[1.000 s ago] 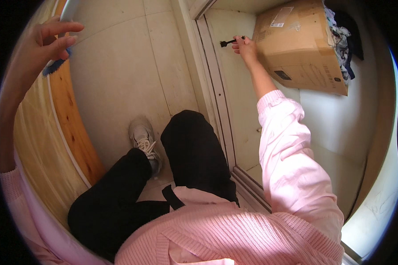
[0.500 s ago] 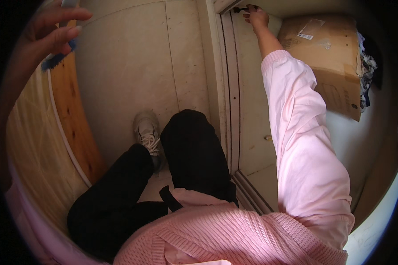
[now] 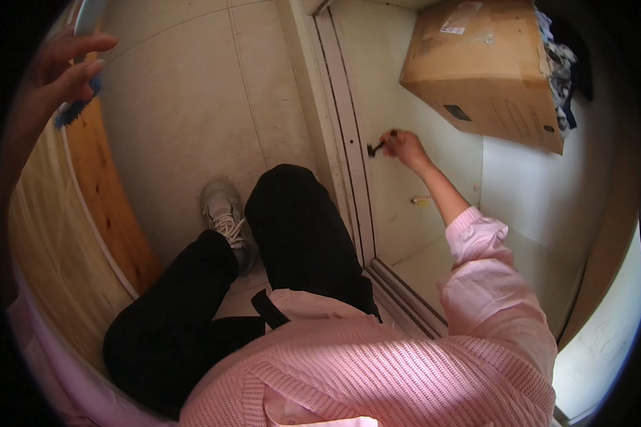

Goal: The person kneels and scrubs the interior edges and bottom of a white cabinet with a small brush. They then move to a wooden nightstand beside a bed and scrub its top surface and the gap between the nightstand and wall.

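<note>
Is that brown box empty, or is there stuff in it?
Not empty: crumpled cloth pokes out of the brown box at its open end. How full, I can't tell.

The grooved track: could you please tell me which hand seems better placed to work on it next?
Probably the right hand: it holds a small black tool whose head is close to the track, while the left hand is well off to the left, by a blue-bristled brush.
</note>
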`<state>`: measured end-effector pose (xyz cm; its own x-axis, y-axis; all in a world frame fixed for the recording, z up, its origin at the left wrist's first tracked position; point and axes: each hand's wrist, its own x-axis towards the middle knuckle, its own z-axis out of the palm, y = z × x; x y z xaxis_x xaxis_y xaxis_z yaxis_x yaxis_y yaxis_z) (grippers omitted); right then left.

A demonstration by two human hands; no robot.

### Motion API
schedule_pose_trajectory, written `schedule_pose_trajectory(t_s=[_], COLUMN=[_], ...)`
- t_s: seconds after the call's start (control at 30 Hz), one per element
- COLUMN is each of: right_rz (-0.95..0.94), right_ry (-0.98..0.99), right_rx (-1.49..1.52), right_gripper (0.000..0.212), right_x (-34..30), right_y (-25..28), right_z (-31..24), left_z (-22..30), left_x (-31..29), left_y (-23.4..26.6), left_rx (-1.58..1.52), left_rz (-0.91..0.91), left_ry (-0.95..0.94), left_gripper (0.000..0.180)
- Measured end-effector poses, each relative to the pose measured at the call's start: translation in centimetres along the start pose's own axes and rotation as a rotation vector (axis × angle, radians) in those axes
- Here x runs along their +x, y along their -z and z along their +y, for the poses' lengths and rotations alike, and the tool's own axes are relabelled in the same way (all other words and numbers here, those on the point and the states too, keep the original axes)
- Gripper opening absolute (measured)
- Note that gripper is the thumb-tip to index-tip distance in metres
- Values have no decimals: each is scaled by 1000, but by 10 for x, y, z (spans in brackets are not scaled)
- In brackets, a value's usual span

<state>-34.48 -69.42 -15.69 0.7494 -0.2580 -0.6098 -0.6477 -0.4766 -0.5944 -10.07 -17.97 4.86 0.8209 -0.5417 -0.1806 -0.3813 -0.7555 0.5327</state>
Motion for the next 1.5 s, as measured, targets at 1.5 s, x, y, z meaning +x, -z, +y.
schedule_pose_trajectory(t_s=[1.5], right_rz=[-12], right_ry=[-286], right_rx=[412], right_gripper=[24], right_x=[-125], right_y=[-29], right_z=[67], left_z=[-52], left_x=[4], left_y=[3], left_rx=[108], left_rz=[36], left_ry=[53], left_gripper=[35])
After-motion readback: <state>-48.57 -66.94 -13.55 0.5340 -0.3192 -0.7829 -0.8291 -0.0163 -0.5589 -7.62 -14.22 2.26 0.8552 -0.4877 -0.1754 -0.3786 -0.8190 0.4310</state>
